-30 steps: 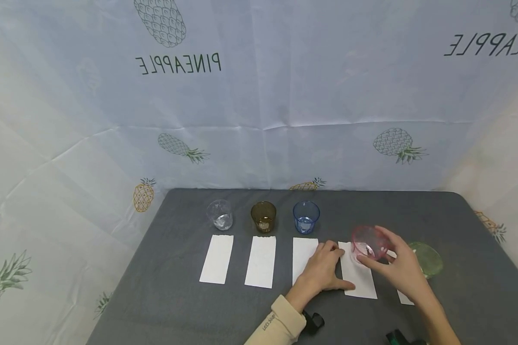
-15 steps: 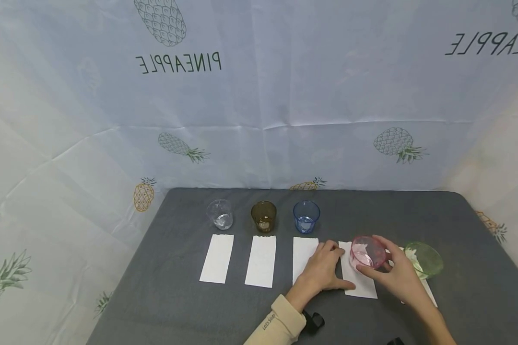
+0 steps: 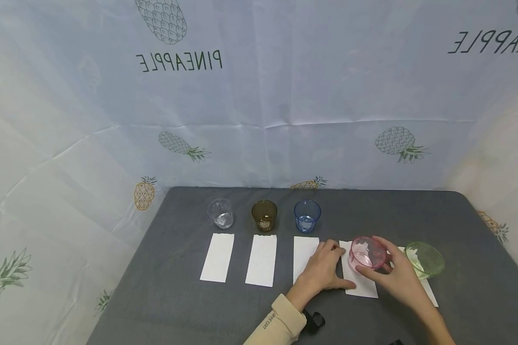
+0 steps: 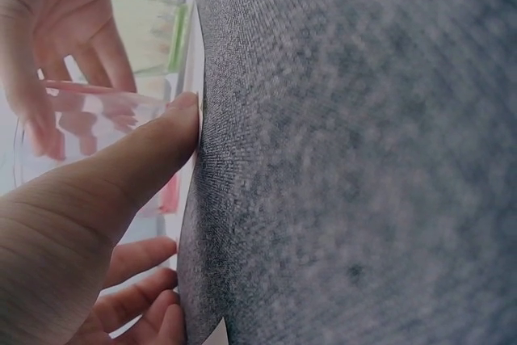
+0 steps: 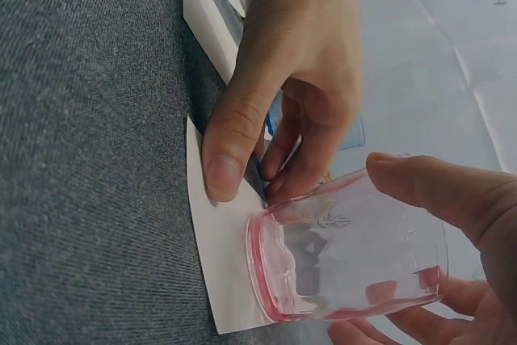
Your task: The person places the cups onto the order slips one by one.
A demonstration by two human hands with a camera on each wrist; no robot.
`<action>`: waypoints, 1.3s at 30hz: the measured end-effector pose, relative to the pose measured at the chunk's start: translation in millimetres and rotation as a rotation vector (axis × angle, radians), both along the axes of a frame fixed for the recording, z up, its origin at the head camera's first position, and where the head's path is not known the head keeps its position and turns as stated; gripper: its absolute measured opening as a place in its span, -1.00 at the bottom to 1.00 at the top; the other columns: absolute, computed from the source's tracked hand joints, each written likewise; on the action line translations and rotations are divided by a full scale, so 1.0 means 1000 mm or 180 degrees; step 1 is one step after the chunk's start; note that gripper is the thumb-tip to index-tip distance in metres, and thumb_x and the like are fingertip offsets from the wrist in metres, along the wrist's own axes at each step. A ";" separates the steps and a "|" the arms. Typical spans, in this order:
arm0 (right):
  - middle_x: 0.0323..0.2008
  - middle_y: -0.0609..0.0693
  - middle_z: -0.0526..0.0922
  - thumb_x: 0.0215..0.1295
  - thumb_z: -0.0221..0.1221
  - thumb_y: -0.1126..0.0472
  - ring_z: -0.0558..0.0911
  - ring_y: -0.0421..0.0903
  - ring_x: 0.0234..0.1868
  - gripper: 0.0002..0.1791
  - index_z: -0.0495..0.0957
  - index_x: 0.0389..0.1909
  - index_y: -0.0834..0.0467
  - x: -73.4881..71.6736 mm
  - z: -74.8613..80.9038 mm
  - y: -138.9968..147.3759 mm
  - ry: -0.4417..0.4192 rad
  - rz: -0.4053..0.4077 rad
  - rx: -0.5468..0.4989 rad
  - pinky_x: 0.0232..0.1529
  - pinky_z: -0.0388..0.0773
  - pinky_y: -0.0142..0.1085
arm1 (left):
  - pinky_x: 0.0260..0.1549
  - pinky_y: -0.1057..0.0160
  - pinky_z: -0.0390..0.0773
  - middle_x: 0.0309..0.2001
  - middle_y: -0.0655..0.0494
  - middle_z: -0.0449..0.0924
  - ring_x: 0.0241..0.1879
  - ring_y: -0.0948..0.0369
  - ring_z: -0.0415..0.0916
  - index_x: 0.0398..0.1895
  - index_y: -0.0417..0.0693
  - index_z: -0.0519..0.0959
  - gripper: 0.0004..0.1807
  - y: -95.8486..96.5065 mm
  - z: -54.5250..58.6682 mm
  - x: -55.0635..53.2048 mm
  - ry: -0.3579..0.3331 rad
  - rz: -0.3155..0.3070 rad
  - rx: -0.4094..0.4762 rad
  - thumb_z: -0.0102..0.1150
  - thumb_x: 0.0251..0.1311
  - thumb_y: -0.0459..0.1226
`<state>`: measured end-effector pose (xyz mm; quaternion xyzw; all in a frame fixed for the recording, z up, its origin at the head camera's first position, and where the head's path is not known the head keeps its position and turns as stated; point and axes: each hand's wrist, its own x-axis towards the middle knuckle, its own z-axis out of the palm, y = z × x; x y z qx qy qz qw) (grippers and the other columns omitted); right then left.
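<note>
My right hand (image 3: pixel 399 275) grips a pink-tinted clear glass (image 3: pixel 367 254) from its right side, thumb on the near side and fingers round the far side. The glass stands upright, its base on a white paper strip (image 3: pixel 360 286); the right wrist view shows its thick pink base (image 5: pixel 266 268) right at the paper. Left of the glass, my left hand (image 3: pixel 321 268) rests with spread fingers on the strip's edge. Its thumb (image 4: pixel 153 147) presses the near part of the paper, and its fingertips touch farther up. Part of another strip is hidden under this hand.
A clear glass (image 3: pixel 221 213), a brown glass (image 3: pixel 264 215) and a blue glass (image 3: pixel 307 215) stand along the back, each behind a paper strip (image 3: pixel 261 261). On the right, a green glass (image 3: pixel 425 260) overlaps another strip. A pineapple-print curtain (image 3: pixel 259 96) hangs behind the grey table (image 3: pixel 168 306).
My right hand has lowered the pink glass toward me onto the paper strip and still holds it; over the last half second it barely moves. My left hand has stayed in place.
</note>
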<state>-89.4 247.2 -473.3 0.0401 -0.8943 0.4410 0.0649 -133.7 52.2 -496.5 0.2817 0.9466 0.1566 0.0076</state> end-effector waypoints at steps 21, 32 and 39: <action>0.19 0.37 0.52 -0.02 0.58 0.23 0.42 -0.69 -0.04 0.00 0.29 0.44 0.32 0.001 -0.002 -0.002 -0.0066 0.0078 -0.0068 -0.15 0.52 -0.65 | 0.06 0.48 0.53 0.15 0.24 0.51 0.11 0.33 0.41 0.25 0.12 0.61 -0.10 -0.001 0.001 0.000 -0.0004 -0.0011 0.0055 0.56 -0.19 0.30; 0.18 0.38 0.51 -0.03 0.57 0.30 0.38 -0.72 0.00 -0.01 0.28 0.43 0.35 0.000 -0.004 -0.004 0.0050 0.0138 -0.0208 -0.13 0.50 -0.70 | 0.08 0.48 0.53 0.15 0.24 0.51 0.13 0.32 0.41 0.25 0.11 0.61 -0.10 -0.001 0.001 0.001 0.0004 -0.0014 0.0062 0.57 -0.19 0.30; 0.18 0.38 0.52 -0.06 0.58 0.29 0.38 -0.72 0.02 0.00 0.28 0.42 0.33 0.000 -0.006 -0.003 0.0100 0.0143 -0.0165 -0.12 0.46 -0.72 | 0.07 0.47 0.54 0.15 0.21 0.51 0.13 0.31 0.42 0.26 0.10 0.60 -0.11 -0.001 0.000 0.001 -0.0013 -0.0036 0.0066 0.56 -0.17 0.29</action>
